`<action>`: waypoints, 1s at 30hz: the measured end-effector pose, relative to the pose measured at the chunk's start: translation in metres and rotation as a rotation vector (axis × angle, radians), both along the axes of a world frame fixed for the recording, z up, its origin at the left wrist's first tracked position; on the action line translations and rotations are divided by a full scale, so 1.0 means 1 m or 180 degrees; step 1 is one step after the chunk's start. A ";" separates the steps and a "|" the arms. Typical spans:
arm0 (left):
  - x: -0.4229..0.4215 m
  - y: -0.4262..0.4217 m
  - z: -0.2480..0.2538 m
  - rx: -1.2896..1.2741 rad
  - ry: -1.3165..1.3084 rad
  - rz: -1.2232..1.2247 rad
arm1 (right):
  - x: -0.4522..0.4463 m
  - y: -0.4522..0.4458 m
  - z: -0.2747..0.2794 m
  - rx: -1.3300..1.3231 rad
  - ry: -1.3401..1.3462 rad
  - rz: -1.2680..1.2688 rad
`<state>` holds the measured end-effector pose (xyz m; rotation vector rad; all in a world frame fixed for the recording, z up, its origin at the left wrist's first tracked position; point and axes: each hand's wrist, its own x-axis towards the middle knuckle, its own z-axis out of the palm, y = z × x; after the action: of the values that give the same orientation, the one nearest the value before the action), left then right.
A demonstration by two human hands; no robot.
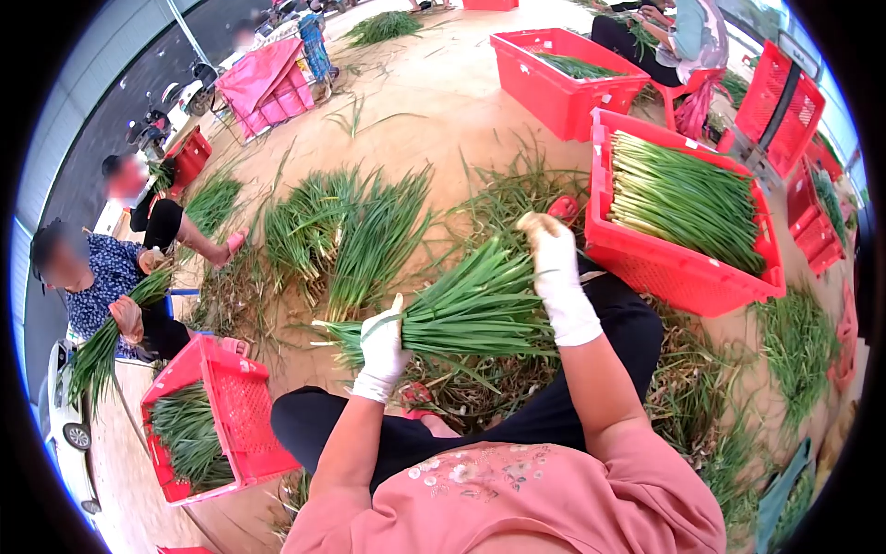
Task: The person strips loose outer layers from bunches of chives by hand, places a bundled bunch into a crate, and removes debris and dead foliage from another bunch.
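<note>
Lighting: bright, diffuse daylight, spread evenly over the tan floor [397, 152]. 
Shadows: soft-edged, darkest beneath the red crates [683, 282]. 
Highlights: white car [72, 392] pale, nearly washed out; bluish-white haze at upper right. 
Lens: strong fisheye; round picture, black corners, blue fringe along the left rim; grey wall [78, 102] bowed. 
Focus: green stalks [461, 309] fairly crisp at centre; distant detail soft; faces at left smudged by blurred patches.
</note>
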<state>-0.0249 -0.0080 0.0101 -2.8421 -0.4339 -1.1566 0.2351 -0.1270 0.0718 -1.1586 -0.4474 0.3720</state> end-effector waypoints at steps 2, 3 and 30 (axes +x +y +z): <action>-0.002 -0.008 0.007 -0.0388 0.0163 0.0052 | 0.037 -0.015 -0.006 0.1083 0.1258 0.0643; -0.005 -0.007 0.004 -0.0571 0.0244 0.0030 | 0.028 -0.018 0.020 0.1231 0.1494 0.0311; -0.001 -0.011 -0.003 -0.0607 0.0184 0.0214 | -0.019 -0.045 0.019 -0.0949 -0.0739 0.0524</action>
<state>-0.0260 -0.0194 0.0072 -2.9848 -0.6646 -1.0726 0.2165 -0.1719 0.0905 -1.4675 -0.7105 0.4599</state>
